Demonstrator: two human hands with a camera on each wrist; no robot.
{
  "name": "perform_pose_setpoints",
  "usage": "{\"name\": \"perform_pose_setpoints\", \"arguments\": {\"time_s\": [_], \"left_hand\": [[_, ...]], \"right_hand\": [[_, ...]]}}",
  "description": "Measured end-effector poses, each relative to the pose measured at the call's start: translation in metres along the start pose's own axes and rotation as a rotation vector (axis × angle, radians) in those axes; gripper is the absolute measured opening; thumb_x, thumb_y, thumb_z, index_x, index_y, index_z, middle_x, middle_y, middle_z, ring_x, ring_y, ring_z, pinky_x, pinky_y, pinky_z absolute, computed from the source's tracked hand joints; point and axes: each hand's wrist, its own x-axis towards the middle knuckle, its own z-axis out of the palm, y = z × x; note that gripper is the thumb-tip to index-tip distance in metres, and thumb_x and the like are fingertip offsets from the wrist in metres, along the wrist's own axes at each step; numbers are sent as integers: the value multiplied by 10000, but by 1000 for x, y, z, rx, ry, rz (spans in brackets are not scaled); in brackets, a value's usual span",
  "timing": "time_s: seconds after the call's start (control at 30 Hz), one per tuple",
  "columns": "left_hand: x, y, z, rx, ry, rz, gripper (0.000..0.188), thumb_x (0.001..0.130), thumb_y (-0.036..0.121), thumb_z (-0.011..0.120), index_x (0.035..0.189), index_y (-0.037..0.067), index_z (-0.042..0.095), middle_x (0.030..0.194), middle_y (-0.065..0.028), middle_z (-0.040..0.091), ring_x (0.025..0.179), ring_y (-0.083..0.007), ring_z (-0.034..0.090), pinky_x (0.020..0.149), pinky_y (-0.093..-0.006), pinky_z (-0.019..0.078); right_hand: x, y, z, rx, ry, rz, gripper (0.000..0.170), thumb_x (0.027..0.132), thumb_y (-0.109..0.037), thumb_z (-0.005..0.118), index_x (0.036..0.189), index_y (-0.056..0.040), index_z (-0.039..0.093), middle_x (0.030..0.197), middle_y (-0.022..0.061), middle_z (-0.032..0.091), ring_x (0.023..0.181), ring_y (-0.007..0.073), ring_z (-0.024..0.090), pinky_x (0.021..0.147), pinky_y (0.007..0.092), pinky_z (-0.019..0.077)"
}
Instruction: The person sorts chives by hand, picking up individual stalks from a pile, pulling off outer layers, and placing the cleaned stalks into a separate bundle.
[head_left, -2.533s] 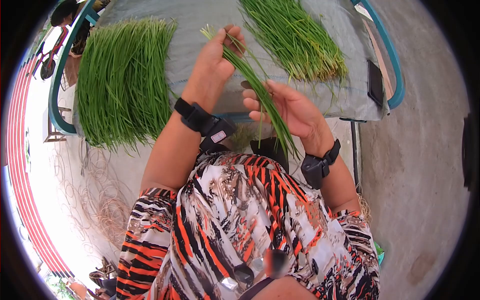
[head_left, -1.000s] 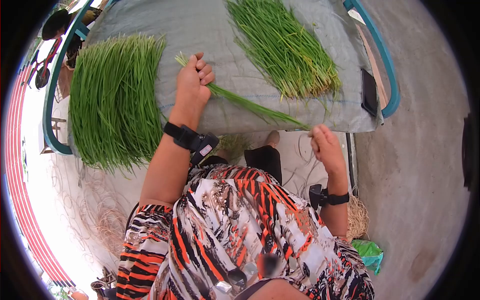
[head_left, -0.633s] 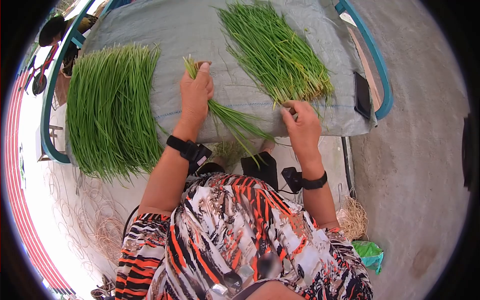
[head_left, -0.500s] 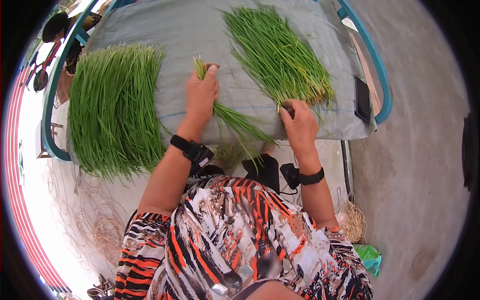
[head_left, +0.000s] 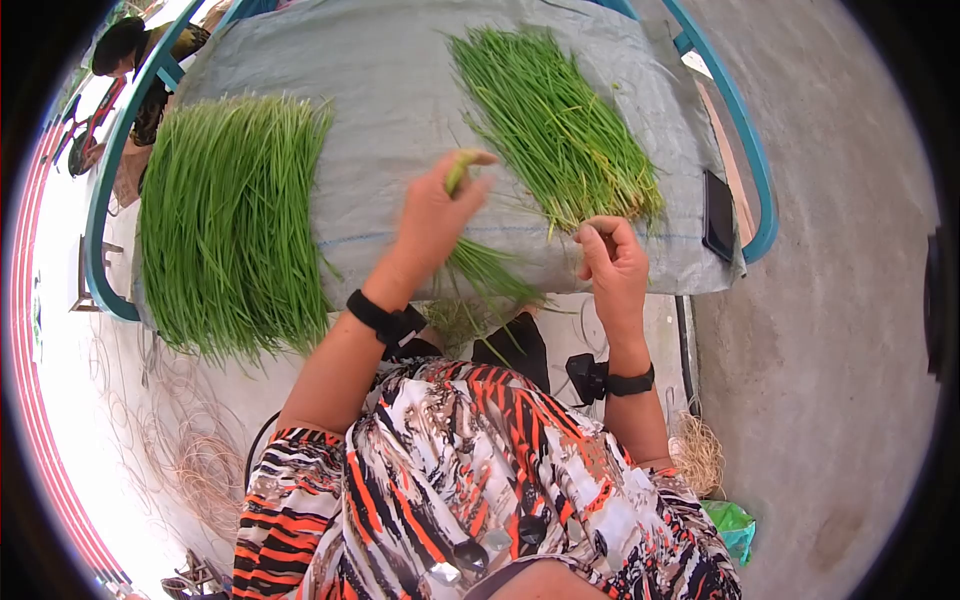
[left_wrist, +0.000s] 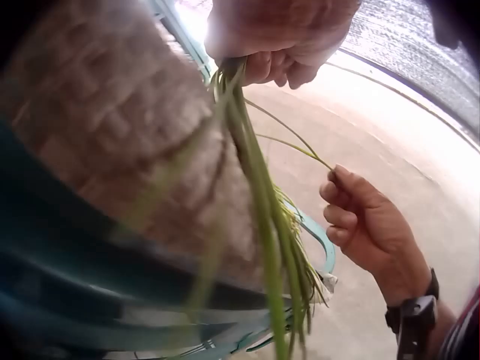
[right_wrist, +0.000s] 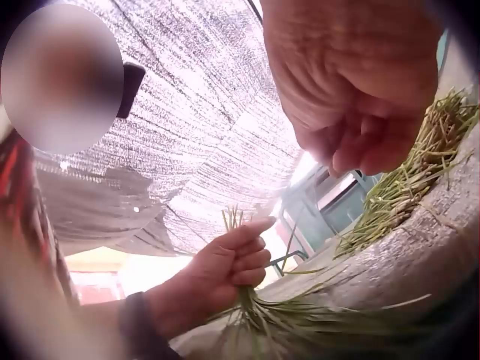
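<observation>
My left hand (head_left: 430,225) grips a small bunch of long green stalks (head_left: 482,268), whose leafy ends hang down toward the front edge of the covered table. In the left wrist view the bunch (left_wrist: 259,172) trails below my curled left fingers. My right hand (head_left: 618,275) is at the lower end of the right-hand pile of stalks (head_left: 560,130), thumb and forefinger together. The left wrist view shows this right hand (left_wrist: 375,229) pinching the end of a thin green blade (left_wrist: 289,144). A wide, even pile of stalks (head_left: 235,220) lies on the left.
A grey cover (head_left: 390,100) with a blue stitched line lies over the table, between blue-green rails (head_left: 750,130). A dark phone (head_left: 717,215) rests at its right edge. Tangled pale strands (head_left: 205,470) and a green bag (head_left: 732,530) are on the floor. Another person (head_left: 150,50) is at upper left.
My left hand has moved right with the bunch, closer to my right hand. Earlier my right hand was at the bunch's leaf ends; it then moved up beside the right-hand pile.
</observation>
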Motion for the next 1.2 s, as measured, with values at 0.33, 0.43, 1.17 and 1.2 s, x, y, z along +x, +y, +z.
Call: {"name": "perform_pose_setpoints", "arguments": {"time_s": [0.33,0.43,1.17,1.2], "left_hand": [[-9,22,24,547,-369,471,231,715,74,647,941,109,616,784,-70,581,740,-284,615,573,-364,498],[-10,21,23,609,-435,509,113,750,90,606,857,96,570,767,-64,558,713,-283,609,559,-377,492],[-4,50,7,-344,-320,-207,291,970,294,526,1001,38,660,662,73,443,588,-10,361,523,-179,286],[-4,47,8,-365,-267,-213,295,972,297,521,1011,39,658,648,74,433,570,-12,349,514,-179,281]], "right_hand": [[-8,5,5,-183,-87,-130,97,877,-101,625,934,-25,602,710,40,571,557,112,515,513,255,408],[-7,8,5,-443,-134,-315,102,850,-69,618,941,-28,598,749,115,580,620,237,571,561,317,442],[-2,-33,37,245,-412,92,267,930,-139,548,1167,-19,525,717,-10,549,554,34,472,493,193,411],[0,-30,37,169,-471,94,239,936,-151,540,1134,-17,540,682,-19,527,544,34,467,489,194,408]]}}
